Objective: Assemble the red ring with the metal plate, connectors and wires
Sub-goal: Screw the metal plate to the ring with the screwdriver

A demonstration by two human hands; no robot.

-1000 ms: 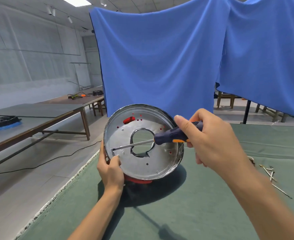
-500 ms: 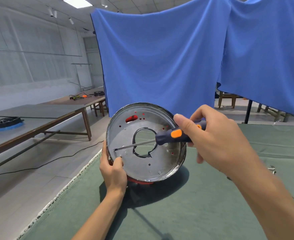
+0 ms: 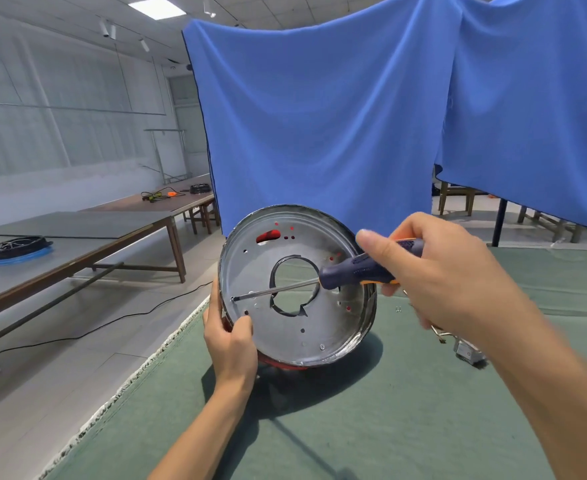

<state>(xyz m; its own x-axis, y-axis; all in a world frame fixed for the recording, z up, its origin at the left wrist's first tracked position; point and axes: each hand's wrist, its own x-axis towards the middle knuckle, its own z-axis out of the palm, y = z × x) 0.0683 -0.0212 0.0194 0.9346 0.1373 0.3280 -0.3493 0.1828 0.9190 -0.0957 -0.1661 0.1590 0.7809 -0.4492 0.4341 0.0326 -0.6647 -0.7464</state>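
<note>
Not much changed from half second back, far as I see. Left hand (image 3: pixel 231 341) still gripping metal plate (image 3: pixel 295 289) rim, plate tilted on edge over green bench (image 3: pixel 371 427), red ring (image 3: pixel 285 365) peeking below. Right hand (image 3: pixel 437 271) still wrapped round screwdriver (image 3: pixel 361 268), handle rolled slightly, tip at hole near plate's left edge.

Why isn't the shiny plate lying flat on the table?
It is tipped up on its edge. The left hand holds the plate by its rim, its face toward the screwdriver in the right hand.
</note>
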